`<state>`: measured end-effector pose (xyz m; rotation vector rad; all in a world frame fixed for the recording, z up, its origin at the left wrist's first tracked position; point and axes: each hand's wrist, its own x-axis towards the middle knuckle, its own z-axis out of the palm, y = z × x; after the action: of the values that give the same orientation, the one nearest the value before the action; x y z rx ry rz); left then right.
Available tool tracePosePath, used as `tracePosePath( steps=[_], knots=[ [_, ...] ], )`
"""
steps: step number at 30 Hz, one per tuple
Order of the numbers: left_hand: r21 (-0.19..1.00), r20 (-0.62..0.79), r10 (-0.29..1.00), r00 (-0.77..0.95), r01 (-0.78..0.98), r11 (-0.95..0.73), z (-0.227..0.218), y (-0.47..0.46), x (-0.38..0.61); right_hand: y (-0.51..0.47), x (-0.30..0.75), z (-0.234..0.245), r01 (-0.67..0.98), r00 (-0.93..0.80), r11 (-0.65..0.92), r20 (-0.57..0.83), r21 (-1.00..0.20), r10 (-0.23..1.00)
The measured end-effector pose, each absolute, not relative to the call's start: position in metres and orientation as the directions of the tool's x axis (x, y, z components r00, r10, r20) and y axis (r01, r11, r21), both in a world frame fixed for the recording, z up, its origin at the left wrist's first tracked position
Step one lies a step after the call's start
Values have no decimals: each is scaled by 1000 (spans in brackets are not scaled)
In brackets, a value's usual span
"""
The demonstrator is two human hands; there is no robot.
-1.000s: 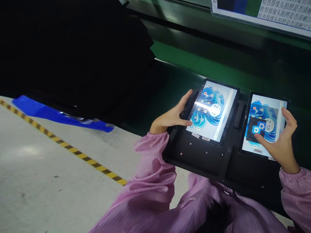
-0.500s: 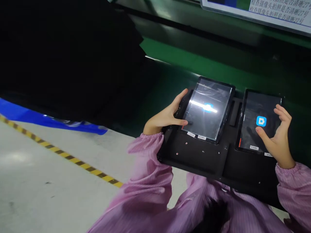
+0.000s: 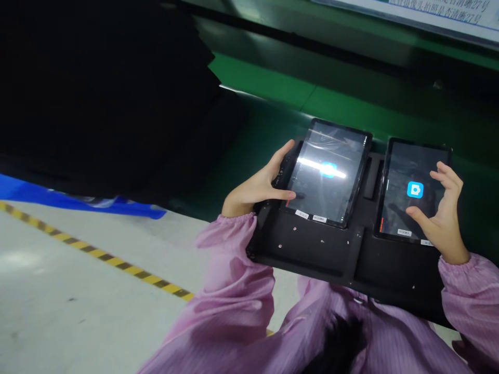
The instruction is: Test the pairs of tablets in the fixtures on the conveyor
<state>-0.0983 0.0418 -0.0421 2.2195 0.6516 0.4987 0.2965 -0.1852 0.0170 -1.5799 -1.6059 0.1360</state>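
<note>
Two tablets lie side by side in a black tray: the left tablet (image 3: 331, 200) and the right tablet (image 3: 401, 166). Both screens are dark with a blue camera icon in the middle, and a bright light streak crosses the left one. My left hand (image 3: 261, 184) is at the left tablet's left edge, thumb and forefinger wide apart. Its thumb tip lies at or just over the lower left of the screen; other fingers are hidden. Over the right side of the right tablet is my right hand (image 3: 446, 215), fingers apart and slightly bent, its thumb just below the icon.
The black tray (image 3: 312, 257) sits in front of my body on a dark green surface (image 3: 268, 114). Black cloth (image 3: 97, 104) hangs at the left. A printed sheet (image 3: 440, 13) is at the top right. Yellow and black tape (image 3: 105, 257) runs across the floor.
The whole view has shifted a little, so tablets, tray and hands appear slightly further left and higher. Both hands keep nearly the same pose over the tablets. The screens look the same.
</note>
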Motion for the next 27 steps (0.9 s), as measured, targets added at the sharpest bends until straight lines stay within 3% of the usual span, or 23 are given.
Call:
tracePosePath(
  steps=[6, 21, 25, 27],
  knots=[
    [693, 184, 592, 784, 324, -644, -43, 40, -97, -185, 297, 17, 740, 117, 254, 491, -623, 863],
    [884, 48, 641, 766, 266, -384, -45, 45, -98, -185, 299, 18, 730, 138, 289, 548, -619, 825],
    [922, 64, 680, 730, 218, -321, -56, 49, -98, -191, 318, 22, 782, 223, 203, 569, -589, 791],
    [913, 113, 728, 677, 217, -344, -53, 48, -96, -196, 336, 17, 755, 319, 101, 497, -648, 807]
  ],
)
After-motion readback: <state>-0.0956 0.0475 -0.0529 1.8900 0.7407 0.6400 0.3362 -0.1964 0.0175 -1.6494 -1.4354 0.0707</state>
